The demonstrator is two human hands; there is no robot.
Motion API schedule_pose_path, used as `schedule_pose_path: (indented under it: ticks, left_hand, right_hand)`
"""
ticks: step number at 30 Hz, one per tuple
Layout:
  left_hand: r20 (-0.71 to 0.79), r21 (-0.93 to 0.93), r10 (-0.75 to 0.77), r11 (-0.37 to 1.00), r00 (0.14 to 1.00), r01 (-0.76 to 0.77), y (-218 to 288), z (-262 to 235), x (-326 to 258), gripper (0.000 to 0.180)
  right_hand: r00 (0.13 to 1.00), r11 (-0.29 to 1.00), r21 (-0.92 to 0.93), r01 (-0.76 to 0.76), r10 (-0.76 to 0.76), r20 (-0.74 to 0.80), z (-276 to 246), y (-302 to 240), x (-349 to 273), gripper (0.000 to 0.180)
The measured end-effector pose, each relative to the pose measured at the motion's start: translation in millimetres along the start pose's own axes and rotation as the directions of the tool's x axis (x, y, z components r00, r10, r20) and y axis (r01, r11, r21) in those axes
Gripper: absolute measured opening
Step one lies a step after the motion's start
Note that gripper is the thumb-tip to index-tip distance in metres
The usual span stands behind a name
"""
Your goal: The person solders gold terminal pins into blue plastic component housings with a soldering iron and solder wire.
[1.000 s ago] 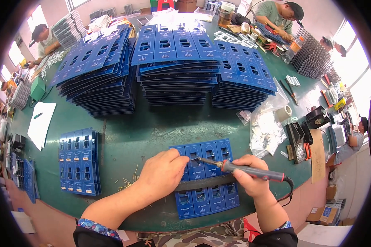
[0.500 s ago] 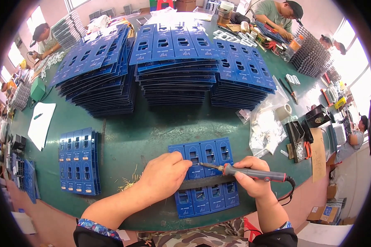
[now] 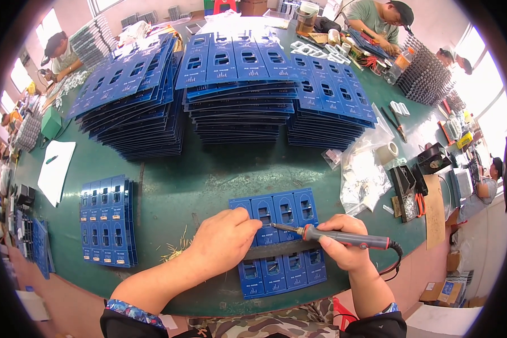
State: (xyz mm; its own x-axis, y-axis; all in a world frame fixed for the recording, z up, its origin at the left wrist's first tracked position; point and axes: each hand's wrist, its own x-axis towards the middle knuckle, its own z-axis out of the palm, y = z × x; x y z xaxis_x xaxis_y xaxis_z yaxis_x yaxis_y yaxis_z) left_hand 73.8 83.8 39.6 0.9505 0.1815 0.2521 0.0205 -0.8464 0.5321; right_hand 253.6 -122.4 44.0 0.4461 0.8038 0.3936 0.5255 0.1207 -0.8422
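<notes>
A blue circuit board panel (image 3: 287, 211) lies on the green table (image 3: 219, 174) in front of me, with a dark strip across its middle. My right hand (image 3: 343, 248) grips a soldering iron (image 3: 343, 239) whose tip points left onto the panel's upper row. My left hand (image 3: 222, 242) rests on the panel's left part, fingers pinched near the iron's tip; whether they hold a thin solder wire I cannot tell.
Tall stacks of blue panels (image 3: 236, 84) fill the far half of the table. A smaller pile of panels (image 3: 106, 219) lies at left, beside a white sheet (image 3: 56, 169). Plastic bags (image 3: 363, 174), a tape roll (image 3: 387, 151) and tools lie at right. Other people work around the table's edges.
The iron's tip and my left fingers have shifted slightly along the panel's upper row. The panel itself has stayed in place.
</notes>
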Motion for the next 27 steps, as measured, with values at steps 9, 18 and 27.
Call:
schedule_pose_path:
  ticks: [9,18,27]
  left_hand:
    - [-0.014,-0.004,0.005,1.0,1.0,-0.005,1.7,-1.2,-0.9,0.019]
    - [0.0,0.002,0.024,1.0,1.0,-0.024,-0.5,0.2,-0.9,0.02]
    - [-0.005,0.0,0.029,1.0,1.0,-0.029,0.1,1.4,-1.3,0.019]
  right_hand:
    - [0.991,0.985,0.114,-0.126,0.129,-0.019,-3.3,4.1,-7.9,0.017]
    - [1.0,1.0,0.011,0.012,-0.011,-0.011,-1.1,2.4,-2.1,0.016]
    - [1.0,1.0,0.025,-0.009,0.009,0.01,-1.2,1.4,-1.5,0.017]
